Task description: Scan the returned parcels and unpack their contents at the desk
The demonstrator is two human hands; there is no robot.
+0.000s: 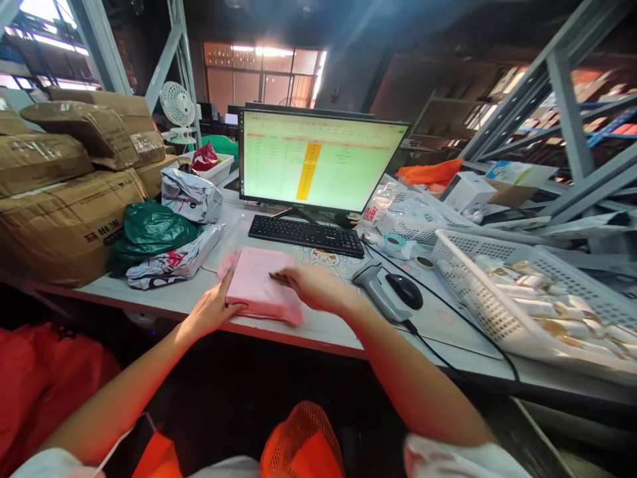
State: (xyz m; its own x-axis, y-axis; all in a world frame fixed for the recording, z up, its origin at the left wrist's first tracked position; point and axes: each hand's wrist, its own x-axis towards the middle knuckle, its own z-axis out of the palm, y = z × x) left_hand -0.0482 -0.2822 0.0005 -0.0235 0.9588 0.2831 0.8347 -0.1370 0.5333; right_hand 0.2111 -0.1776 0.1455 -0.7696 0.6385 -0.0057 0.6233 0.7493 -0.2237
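Observation:
A pink plastic-wrapped package [256,282] lies flat near the table's front edge, with its wrapping loose at the sides. My left hand [215,307] grips its left edge, the thumb along the near side and the fingers at the far left corner. Over the right half of the package, my right hand [303,284] is closed on a small, slim, dark and yellowish tool [279,278]. The tool's tip points left across the package top; blur hides its exact kind, and I cannot tell whether it touches the wrapping.
Behind the package stand a black keyboard [306,235] and a monitor [279,162]. A barcode scanner [381,292] and mouse [404,291] lie to the right, before a white basket [478,299] of small rolls. Bagged parcels [154,229] and cardboard boxes [64,216] crowd the left.

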